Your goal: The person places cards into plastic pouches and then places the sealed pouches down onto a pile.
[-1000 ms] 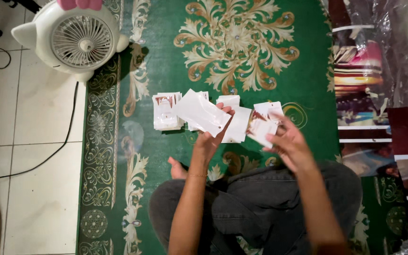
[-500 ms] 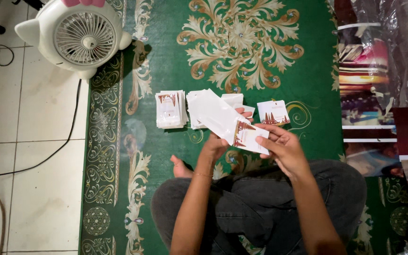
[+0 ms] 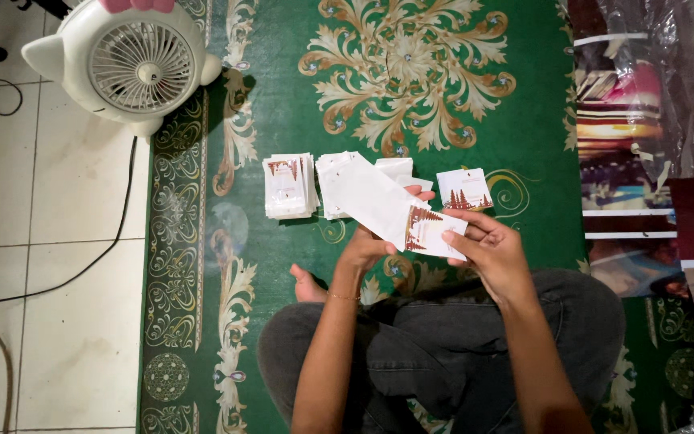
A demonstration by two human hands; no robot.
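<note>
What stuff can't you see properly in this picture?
- Head view: the print on the white card held by the left hand and right hand is too small to make out.
- How many cards are in the left pile cannot be counted; they overlap.
- The fan is cut off by the top edge.
- Things under the clear plastic are blurred by glare.

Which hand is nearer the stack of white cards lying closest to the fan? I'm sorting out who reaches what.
Left. The left hand sits just right of and below that stack; the right hand is farther right, gripping the long white card both hands share.
</note>
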